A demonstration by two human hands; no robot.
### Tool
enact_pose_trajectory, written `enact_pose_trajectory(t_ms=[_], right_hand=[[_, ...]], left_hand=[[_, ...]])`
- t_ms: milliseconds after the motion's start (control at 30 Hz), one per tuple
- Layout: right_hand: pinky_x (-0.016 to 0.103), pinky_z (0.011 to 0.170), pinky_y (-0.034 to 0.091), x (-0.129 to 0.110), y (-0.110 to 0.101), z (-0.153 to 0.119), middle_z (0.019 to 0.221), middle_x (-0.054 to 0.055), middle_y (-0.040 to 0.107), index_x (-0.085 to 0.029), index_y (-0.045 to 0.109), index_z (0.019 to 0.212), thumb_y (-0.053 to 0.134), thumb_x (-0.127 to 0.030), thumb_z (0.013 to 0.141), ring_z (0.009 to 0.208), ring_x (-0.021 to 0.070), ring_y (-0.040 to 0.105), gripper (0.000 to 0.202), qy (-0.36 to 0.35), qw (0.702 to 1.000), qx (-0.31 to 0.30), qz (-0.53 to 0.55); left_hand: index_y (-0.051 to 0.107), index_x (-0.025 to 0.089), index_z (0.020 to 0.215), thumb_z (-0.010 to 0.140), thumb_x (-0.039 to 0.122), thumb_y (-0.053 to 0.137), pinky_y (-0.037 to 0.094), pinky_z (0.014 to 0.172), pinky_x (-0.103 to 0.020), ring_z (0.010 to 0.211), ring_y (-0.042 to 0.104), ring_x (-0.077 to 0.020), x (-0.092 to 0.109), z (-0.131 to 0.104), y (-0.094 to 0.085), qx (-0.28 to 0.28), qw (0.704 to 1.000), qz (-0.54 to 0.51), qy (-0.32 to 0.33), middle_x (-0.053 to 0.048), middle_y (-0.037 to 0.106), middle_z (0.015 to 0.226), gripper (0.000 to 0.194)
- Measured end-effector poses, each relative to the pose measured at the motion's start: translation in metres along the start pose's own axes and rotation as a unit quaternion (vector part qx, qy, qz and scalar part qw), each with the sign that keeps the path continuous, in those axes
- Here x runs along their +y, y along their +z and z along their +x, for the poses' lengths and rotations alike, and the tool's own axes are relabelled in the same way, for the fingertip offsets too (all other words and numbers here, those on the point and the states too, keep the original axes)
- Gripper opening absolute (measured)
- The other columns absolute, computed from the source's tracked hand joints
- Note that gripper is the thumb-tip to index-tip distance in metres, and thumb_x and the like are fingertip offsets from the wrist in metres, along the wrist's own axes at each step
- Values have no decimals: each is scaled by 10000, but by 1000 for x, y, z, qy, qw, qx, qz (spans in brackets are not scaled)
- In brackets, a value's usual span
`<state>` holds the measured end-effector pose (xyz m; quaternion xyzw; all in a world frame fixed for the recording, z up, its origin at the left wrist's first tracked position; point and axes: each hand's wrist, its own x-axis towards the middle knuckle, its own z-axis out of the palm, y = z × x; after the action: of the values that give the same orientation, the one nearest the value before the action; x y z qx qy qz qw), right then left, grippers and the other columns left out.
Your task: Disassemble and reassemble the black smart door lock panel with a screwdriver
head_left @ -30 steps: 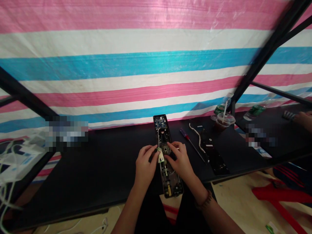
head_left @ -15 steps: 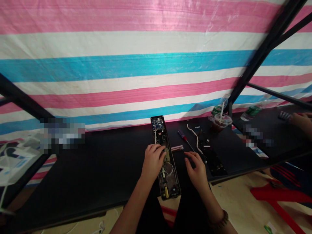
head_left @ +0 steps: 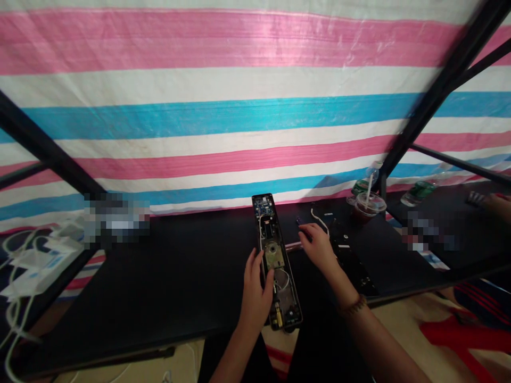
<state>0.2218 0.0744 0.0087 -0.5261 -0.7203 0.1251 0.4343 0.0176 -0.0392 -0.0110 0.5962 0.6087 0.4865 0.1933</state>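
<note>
A long, narrow black device housing [head_left: 295, 298] lies open in front of me, its lower end at the table's near edge. Inside are a blue circuit board [head_left: 263, 205], a metal plate with a round hole [head_left: 273, 255], white wires and a brass-coloured cylinder [head_left: 278, 318]. My left hand [head_left: 257, 290] rests on the housing's left side, fingers stretched and apart, thumb over the inside. To the right, my right hand [head_left: 319, 247] has its fingers closed at the handle of a screwdriver [head_left: 298, 221]; the shaft is hidden. A pinkish strip [head_left: 293, 247] lies between hand and housing.
Right of my right hand are a white cable [head_left: 318, 215] and a black panel [head_left: 353, 266]. Behind them stand a lidded cup with a straw [head_left: 368, 205] and a bottle [head_left: 360, 186]. White cables and boxes [head_left: 43, 260] sit at left. Another person's hand [head_left: 499, 206] is far right.
My right hand has moved up and left onto the screwdriver. My left hand has slid down toward me along the housing, uncovering the metal plate. The view has shifted slightly.
</note>
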Motion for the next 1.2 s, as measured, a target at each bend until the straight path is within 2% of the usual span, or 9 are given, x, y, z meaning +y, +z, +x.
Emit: enact_pose_trajectory(t_ms=[100, 200, 367, 467, 567, 733, 867, 1200], right_hand=[[424, 924, 508, -24, 14, 13, 993, 100, 675, -194, 728, 1034, 577, -204, 896, 972, 252, 635, 204, -40, 998, -37, 26], [428, 942, 486, -53, 31, 26, 1015, 86, 651, -209, 735, 961, 629, -149, 875, 1013, 244, 595, 149, -88, 993, -82, 12], [527, 960, 433, -80, 47, 38, 1325, 123, 556, -216, 750, 842, 748, -162, 800, 1221, 333, 462, 69, -112, 979, -146, -83], [568, 989, 385, -82, 52, 37, 1520, 127, 418, -219, 764, 882, 743, -145, 798, 1358, 375, 345, 115, -115, 975, -167, -96], [587, 1020, 345, -79, 56, 37, 1600, 111, 340, -224, 779, 880, 711, -123, 811, 1443, 382, 249, 141, -97, 976, -181, -78], [584, 1056, 306, -74, 64, 39, 1649, 65, 296, -248, 798, 834, 710, -138, 810, 1491, 352, 203, 143, -45, 979, -195, -38], [592, 1052, 295, -73, 68, 37, 1671, 61, 244, -240, 800, 833, 678, -128, 823, 1519, 353, 149, 166, -38, 978, -201, -42], [578, 1039, 297, -77, 66, 36, 1669, 98, 244, -217, 787, 845, 664, -133, 827, 1529, 348, 146, 150, -29, 977, -204, -56]], left_hand=[[408, 201, 1479, 991, 370, 477, 373, 1169, -510, 1427, 445, -275, -7, -19, 3, -27, 997, -55, -56, -164, 472, 1520, 521], [354, 187, 1510, 997, 401, 463, 422, 1132, -470, 1347, 545, -259, -10, -29, 3, -41, 989, -87, -109, -163, 563, 1443, 567], [389, 185, 1487, 1001, 424, 442, 479, 1063, -430, 1251, 622, -251, -11, -28, 1, -52, 986, -99, -122, -151, 633, 1358, 544], [401, 177, 1476, 1005, 427, 433, 460, 1081, -432, 1279, 599, -254, -12, -26, 2, -57, 987, -101, -115, -161, 614, 1383, 534], [408, 180, 1475, 1006, 428, 432, 463, 1076, -432, 1271, 604, -257, -13, -27, 2, -57, 986, -104, -113, -159, 611, 1387, 531], [432, 196, 1464, 990, 429, 465, 495, 1032, -412, 1198, 648, -256, -13, -28, 2, -50, 987, -111, -108, -140, 653, 1329, 529], [423, 189, 1466, 994, 423, 455, 482, 1049, -413, 1215, 635, -253, -12, -28, 2, -56, 986, -111, -108, -146, 640, 1343, 528], [447, 191, 1461, 988, 410, 470, 486, 1048, -411, 1234, 629, -258, -12, -28, 1, -46, 987, -111, -103, -146, 637, 1361, 522]])
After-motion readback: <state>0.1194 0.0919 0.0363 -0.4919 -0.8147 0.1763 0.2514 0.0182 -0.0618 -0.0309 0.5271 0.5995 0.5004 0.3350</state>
